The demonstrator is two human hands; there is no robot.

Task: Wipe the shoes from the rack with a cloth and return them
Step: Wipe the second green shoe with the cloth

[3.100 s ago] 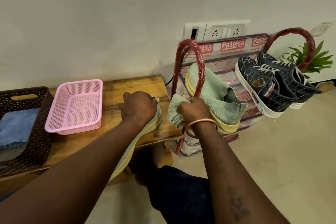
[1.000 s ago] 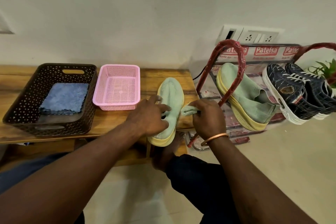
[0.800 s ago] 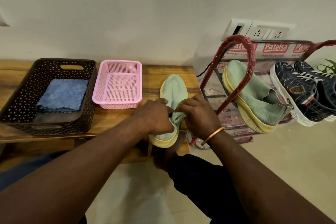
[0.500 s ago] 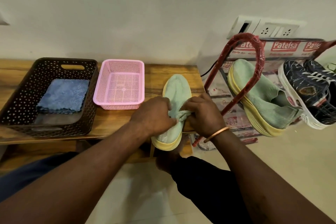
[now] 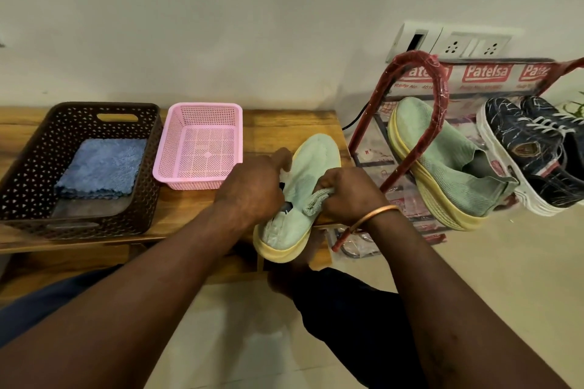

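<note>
while the left grip (image 5: 252, 189) clasps the green shoe (image 5: 316, 155) at the right end of the wooden surface (image 5: 284, 125), the right grip (image 5: 349, 193) clenches the cloth (image 5: 313, 203) against its upper, so wiping seems underway and next calls for strokes toward the toe.

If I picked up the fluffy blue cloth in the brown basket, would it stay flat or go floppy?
Probably floppy: the blue cloth looks soft and fluffy, folded in the brown basket. It likely feels light, being thin fabric. Its fuzzy pile should be easy to pinch, like the green cloth bunched in the right hand.
</note>
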